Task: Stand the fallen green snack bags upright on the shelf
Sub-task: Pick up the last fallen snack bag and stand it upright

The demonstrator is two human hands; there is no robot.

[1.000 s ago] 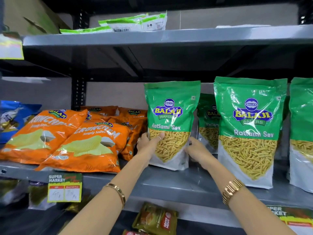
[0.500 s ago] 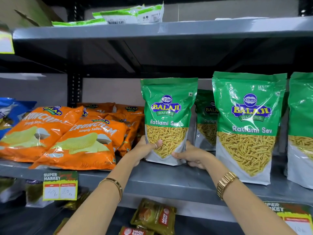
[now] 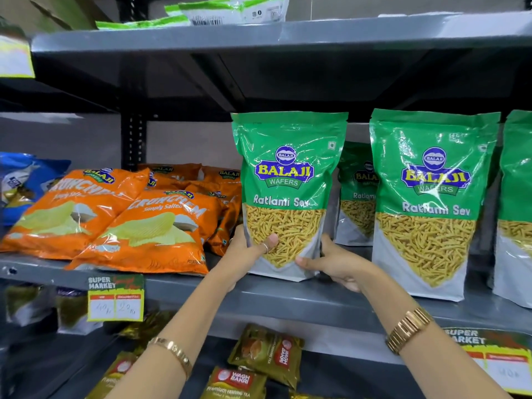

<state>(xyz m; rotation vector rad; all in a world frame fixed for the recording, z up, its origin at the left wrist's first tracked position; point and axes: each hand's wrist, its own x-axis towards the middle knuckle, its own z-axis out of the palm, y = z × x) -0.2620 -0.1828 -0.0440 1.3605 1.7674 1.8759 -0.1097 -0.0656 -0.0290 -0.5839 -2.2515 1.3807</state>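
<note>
Both hands clamp the lower corners of an upright glossy green plastic Ratlami Sev snack bag [image 3: 288,194] on the grey metal shelf [image 3: 288,300]: left hand [image 3: 247,254] thumb across its front, right hand [image 3: 336,266] fingers curled around its right edge, beside flat orange crisp packets [image 3: 138,226].

Bare shelf [image 3: 331,300] runs open along the front edge. A narrow gap separates the held Ratlami Sev bag [image 3: 288,180] from its right neighbour [image 3: 431,197]; Crunchem packs [image 3: 149,226] crowd its left side. The upper shelf [image 3: 259,38] overhangs closely.
</note>
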